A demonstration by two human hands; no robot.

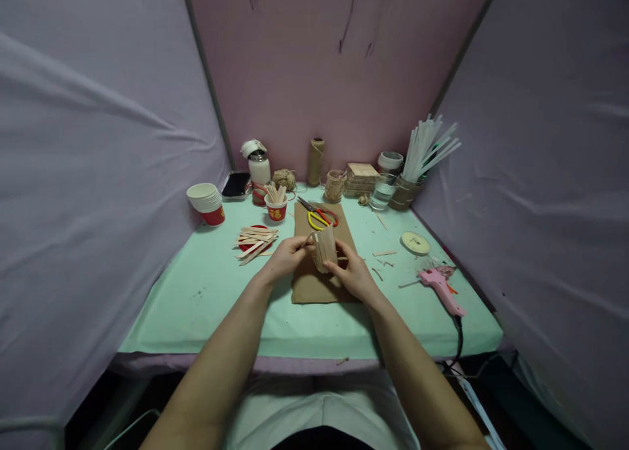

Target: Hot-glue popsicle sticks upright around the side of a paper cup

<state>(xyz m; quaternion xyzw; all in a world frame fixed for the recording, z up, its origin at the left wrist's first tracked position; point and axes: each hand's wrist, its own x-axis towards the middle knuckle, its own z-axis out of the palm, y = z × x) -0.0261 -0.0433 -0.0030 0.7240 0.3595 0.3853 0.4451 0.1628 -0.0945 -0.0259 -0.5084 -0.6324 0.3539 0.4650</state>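
Note:
A small cup-shaped piece covered in wooden sticks (325, 247) is held tilted above a brown cardboard sheet (319, 289). My left hand (291, 255) is closed at its left upper side, the fingertips pinching what looks like a thin strand or edge there. From the right, my right hand (351, 272) grips the piece, thumb on its front near the bottom and fingers behind. Scissors (319, 215) with yellow and red handles lie on the cardboard just beyond the piece.
Loose sticks (255, 240) lie on a red dish, left. Behind stand stacked paper cups (206, 203), a stick-filled cup (276, 209), twine (284, 179) and a water glass (382, 193). At right are a pink glue gun (442, 291), a round yellowish disc (415, 243) and white glue sticks (423, 149).

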